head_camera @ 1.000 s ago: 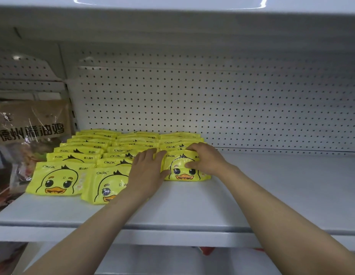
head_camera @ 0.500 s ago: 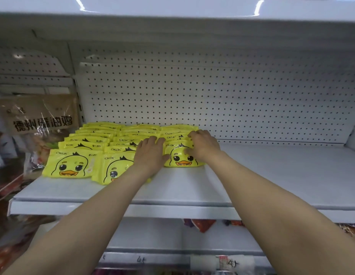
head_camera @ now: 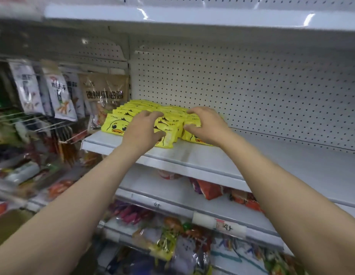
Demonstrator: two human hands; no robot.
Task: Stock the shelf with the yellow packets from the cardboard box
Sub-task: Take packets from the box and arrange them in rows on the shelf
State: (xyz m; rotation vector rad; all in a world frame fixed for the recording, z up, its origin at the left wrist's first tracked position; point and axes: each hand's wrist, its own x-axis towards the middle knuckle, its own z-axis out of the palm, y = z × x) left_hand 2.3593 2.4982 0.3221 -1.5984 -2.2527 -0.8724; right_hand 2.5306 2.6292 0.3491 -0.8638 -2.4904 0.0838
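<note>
Head view: yellow packets lying flat in overlapping rows at left end of shelf, duck faces up, bottoms toward front edge, rows running front-to-back. Left hand resting on middle row w/ curled fingers; right hand gripping right-row front packet. Hands apart. Pegboard behind.
</note>
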